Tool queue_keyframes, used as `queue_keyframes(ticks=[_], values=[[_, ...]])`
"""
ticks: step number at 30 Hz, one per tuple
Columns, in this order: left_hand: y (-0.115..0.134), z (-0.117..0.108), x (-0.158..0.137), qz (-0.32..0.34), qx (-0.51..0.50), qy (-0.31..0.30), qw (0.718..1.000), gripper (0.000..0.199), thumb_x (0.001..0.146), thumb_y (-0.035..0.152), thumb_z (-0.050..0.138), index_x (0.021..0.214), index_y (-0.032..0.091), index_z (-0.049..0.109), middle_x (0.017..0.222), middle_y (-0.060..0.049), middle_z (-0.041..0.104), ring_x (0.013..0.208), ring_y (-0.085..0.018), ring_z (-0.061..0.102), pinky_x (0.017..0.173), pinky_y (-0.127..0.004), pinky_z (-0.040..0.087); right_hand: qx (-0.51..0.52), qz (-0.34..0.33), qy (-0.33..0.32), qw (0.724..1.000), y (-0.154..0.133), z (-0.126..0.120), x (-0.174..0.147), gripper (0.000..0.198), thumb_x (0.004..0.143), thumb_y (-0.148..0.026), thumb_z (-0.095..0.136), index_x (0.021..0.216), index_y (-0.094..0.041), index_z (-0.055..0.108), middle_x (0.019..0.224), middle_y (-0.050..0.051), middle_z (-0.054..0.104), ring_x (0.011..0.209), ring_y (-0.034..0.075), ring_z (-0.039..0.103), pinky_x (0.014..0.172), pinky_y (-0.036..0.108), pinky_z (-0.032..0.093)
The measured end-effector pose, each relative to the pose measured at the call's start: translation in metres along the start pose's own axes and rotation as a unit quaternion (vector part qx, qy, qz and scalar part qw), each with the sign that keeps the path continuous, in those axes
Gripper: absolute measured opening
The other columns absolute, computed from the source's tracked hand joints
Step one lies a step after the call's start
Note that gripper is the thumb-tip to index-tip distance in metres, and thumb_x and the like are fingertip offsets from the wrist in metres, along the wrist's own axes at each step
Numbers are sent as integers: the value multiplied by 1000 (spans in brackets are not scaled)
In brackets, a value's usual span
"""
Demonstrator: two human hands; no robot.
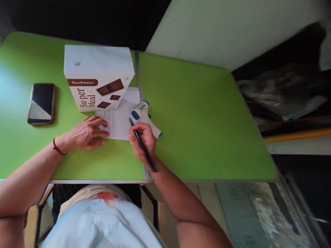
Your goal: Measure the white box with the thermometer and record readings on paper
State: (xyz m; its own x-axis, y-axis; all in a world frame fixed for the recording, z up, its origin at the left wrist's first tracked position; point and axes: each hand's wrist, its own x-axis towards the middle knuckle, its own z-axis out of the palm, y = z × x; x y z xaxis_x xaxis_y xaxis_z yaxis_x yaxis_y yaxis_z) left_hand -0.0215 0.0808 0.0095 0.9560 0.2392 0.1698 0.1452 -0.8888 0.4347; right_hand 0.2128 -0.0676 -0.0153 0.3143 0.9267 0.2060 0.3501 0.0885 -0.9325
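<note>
My right hand [144, 139] grips a dark pen [143, 147], its tip just above the right part of a white sheet of paper [123, 120]. Lines of small writing or print cover the paper's left side. My left hand [89, 133] lies with fingers spread, its fingertips on the paper's left edge. Right beside my right hand is a white and blue infrared thermometer [141, 112], partly on the paper; the hand hides some of its handle. A white NutriMotion box [99, 77] stands behind the paper and hides part of it.
A smartphone [41, 103] lies face up on the green table [201, 127], left of the box. A seam [138, 72] runs across the tabletop. Behind the table are a dark panel and a pale wall [207, 31]. Shelves with blurred items stand at the right.
</note>
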Motion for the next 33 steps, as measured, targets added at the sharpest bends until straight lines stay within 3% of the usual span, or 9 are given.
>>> queue_keyframes(ticks=[5, 10, 20, 33], values=[[-1, -2, -2, 21, 31, -16, 999, 29, 108, 42, 65, 127, 33, 85, 140, -13, 70, 121, -30, 66, 108, -47, 52, 44, -19, -63, 997, -10, 6, -5, 34, 106, -48, 54, 118, -25, 75, 89, 3, 73, 79, 21, 69, 75, 35, 61], [3, -4, -2, 42, 55, -24, 997, 31, 110, 42, 64, 132, 32, 84, 141, -16, 67, 122, -32, 64, 106, -50, 50, 13, -20, -16, 1000, 4, 13, -5, 10, 91, -32, 69, 99, -25, 73, 78, -2, 74, 62, 16, 65, 61, 28, 56], [3, -2, -2, 35, 49, -28, 998, 31, 107, 45, 71, 132, 34, 84, 142, -15, 65, 123, -32, 60, 106, -49, 46, -61, -121, -48, 990, 9, 14, -4, 8, 95, -27, 69, 90, -26, 74, 76, -2, 75, 62, 16, 67, 67, 27, 59], [4, -3, -3, 28, 42, -34, 998, 32, 104, 47, 75, 132, 34, 84, 143, -15, 64, 126, -32, 60, 108, -49, 45, -114, -143, -55, 982, 10, 14, -4, 11, 96, -26, 66, 90, -26, 74, 78, 0, 78, 64, 17, 70, 70, 28, 60]])
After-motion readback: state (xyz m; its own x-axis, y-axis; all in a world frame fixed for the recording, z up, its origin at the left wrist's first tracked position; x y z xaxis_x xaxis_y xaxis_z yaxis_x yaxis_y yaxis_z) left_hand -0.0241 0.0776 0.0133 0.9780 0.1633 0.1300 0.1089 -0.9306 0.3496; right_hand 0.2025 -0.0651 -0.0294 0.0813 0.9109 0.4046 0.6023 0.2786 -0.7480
